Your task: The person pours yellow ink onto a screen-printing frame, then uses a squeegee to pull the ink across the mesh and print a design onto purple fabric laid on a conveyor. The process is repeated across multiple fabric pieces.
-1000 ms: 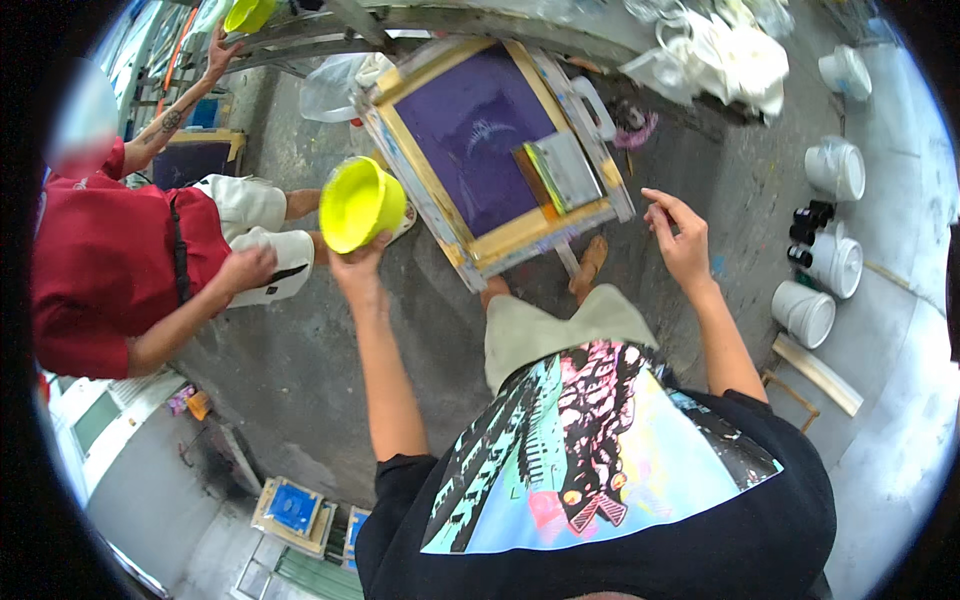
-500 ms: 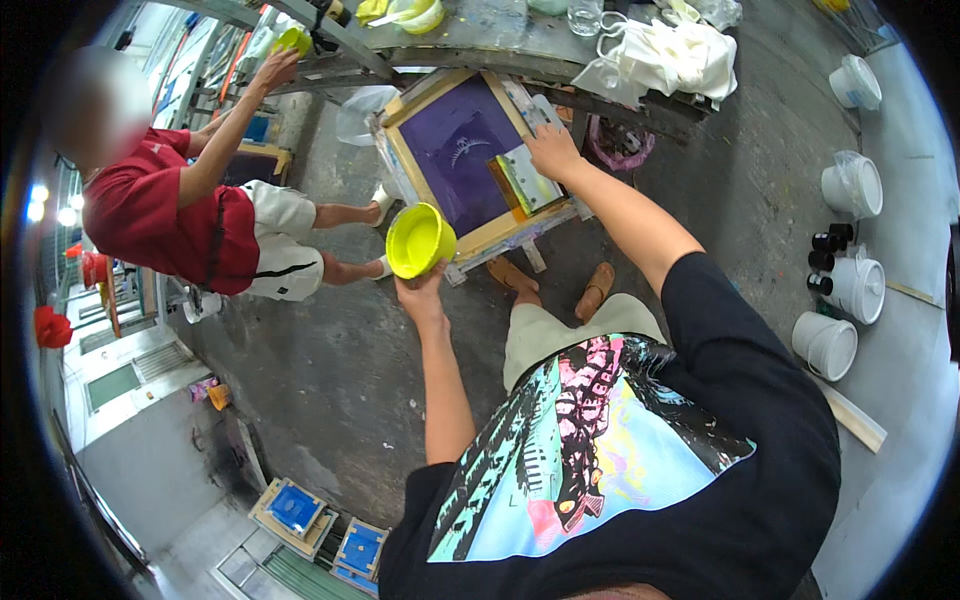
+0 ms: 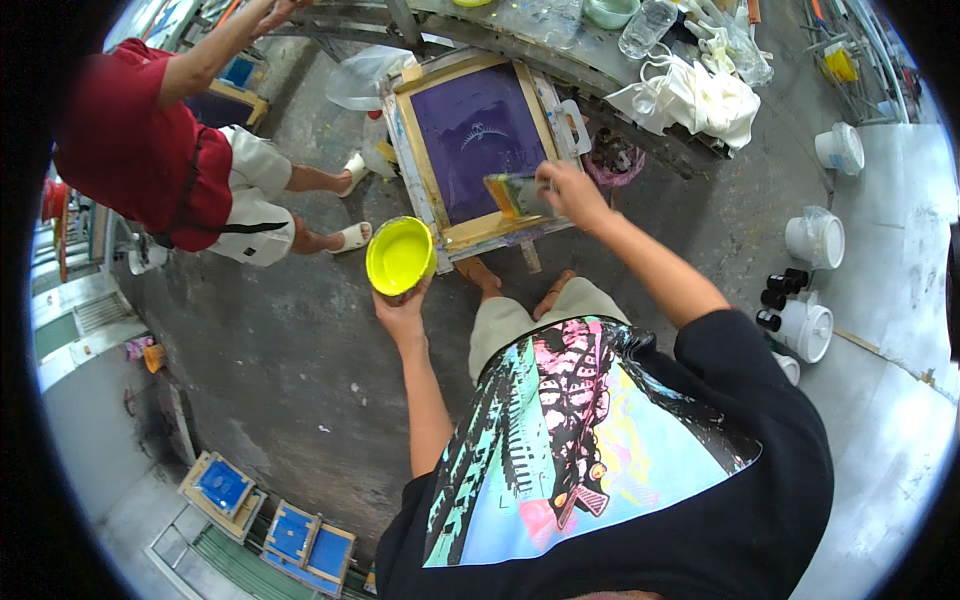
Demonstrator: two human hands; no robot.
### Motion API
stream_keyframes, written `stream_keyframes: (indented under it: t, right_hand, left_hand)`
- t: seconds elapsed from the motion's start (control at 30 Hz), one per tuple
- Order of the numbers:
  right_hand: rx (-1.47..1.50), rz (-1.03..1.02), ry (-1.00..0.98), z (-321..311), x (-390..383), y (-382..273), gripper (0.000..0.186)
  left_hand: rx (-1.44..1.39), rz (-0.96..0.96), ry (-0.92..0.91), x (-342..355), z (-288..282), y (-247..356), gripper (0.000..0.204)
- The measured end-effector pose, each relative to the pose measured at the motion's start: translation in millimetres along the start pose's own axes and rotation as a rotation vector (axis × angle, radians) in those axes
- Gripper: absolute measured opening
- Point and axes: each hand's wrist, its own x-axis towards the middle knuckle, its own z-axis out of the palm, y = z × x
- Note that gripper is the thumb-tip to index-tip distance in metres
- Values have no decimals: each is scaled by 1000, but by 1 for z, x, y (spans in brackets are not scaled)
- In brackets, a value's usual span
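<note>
My left hand (image 3: pixel 403 314) grips a bright yellow bowl (image 3: pixel 398 253) from below, just left of a screen in a wooden frame (image 3: pixel 468 234) with a purple mesh (image 3: pixel 460 115) and a pale design. My right hand (image 3: pixel 570 192) is closed on a flat scraper (image 3: pixel 508 197) with a yellow, orange and green edge, over the lower right part of the screen. My feet in tan sandals show under the screen's near edge.
A co-worker (image 3: pixel 150 150) in red stands at the left, arms raised. A cluttered metal bench (image 3: pixel 530 30) holds white cloths (image 3: pixel 720 110) and jars. White buckets (image 3: pixel 805 330) and black bottles line the right wall. Blue screens (image 3: pixel 310 545) rest at the lower left.
My right hand has moved from beside the screen onto the scraper and has shifted it slightly leftward and down. My left hand still holds the bowl, now lower beside the screen.
</note>
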Motion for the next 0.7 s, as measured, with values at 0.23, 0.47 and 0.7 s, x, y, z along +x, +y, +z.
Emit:
stream_keyframes:
  t: [0.23, 0.47, 0.7]
  right_hand:
    - [-32, -247, 266, -7, -76, -32, 41]
    - [-73, -318, 358, -33, -103, -48, 47]
    - [-62, -388, 459, -44, -111, -66, 44]
  left_hand:
    - [-25, -80, -133, 24, 21, 12, 72]
    - [30, -64, -236, 40, 35, 6, 70]
    - [7, -34, -261, 43, 48, 6, 70]
